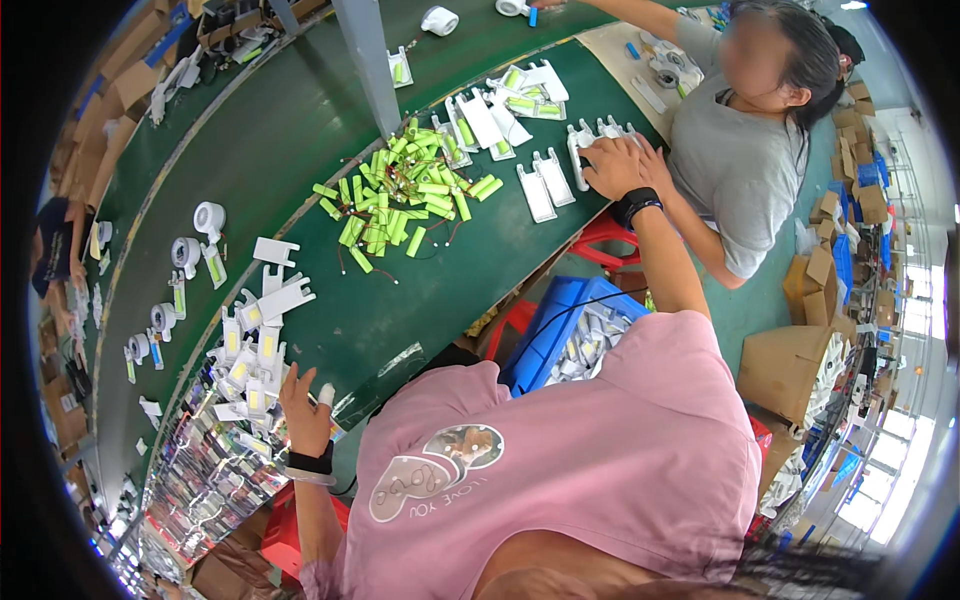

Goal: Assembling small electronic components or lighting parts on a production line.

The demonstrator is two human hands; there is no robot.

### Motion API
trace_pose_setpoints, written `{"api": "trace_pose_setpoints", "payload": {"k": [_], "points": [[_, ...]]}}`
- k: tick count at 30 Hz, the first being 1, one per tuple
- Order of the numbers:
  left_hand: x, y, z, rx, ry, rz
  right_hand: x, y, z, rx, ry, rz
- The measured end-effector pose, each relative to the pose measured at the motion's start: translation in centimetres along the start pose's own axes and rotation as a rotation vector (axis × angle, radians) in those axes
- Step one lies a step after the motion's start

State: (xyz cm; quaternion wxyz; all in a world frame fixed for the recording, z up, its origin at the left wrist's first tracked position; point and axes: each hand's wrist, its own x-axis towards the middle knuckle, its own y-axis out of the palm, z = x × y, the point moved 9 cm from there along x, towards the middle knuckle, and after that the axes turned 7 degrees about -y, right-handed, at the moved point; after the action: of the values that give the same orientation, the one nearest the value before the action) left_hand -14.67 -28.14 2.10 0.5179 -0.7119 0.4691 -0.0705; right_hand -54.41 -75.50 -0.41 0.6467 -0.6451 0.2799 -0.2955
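Note:
My left hand (pixel 307 412) is open above the table's near left edge, fingers apart, with a white cover on its thumb. Beside it lies a heap of white plastic casings (pixel 262 345), some with yellow panels. My right hand (pixel 614 167) reaches to the far right, its fingertips closed on the edge of a slim white plastic cover (pixel 577 152). Two similar covers (pixel 545 187) lie side by side just left of it. In mid-table is a pile of green battery cells (pixel 395 190) with thin wires. More white casings (pixel 485 122), some with green cells, lie behind.
A co-worker in grey (pixel 745 150) sits at the right, an arm close to my right hand. A grey post (pixel 366 65) rises behind the battery pile. Round white devices (pixel 186 254) stand on the green belt (pixel 150 290). A blue crate (pixel 545 330) of white parts is beside me.

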Motion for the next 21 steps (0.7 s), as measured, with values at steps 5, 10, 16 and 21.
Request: {"api": "trace_pose_setpoints", "payload": {"k": [5, 10, 16, 21], "points": [[-0.2, 0.0, 0.2, 0.014, -0.003, -0.002, -0.1, -0.1, 0.7, -0.146, -0.088, -0.016], [-0.1, 0.1, -0.2, 0.026, 0.018, -0.016, 0.8, 0.0, -0.1, -0.120, -0.044, -0.188], [0.5, 0.8, -1.1, -0.015, 0.016, 0.018, 1.9, 1.0, -1.9, -0.105, 0.057, -0.075], [0.9, 0.9, -0.4, 0.006, 0.025, 0.008, 2.3, 0.5, -2.0, 0.036, 0.023, -0.175]]}}
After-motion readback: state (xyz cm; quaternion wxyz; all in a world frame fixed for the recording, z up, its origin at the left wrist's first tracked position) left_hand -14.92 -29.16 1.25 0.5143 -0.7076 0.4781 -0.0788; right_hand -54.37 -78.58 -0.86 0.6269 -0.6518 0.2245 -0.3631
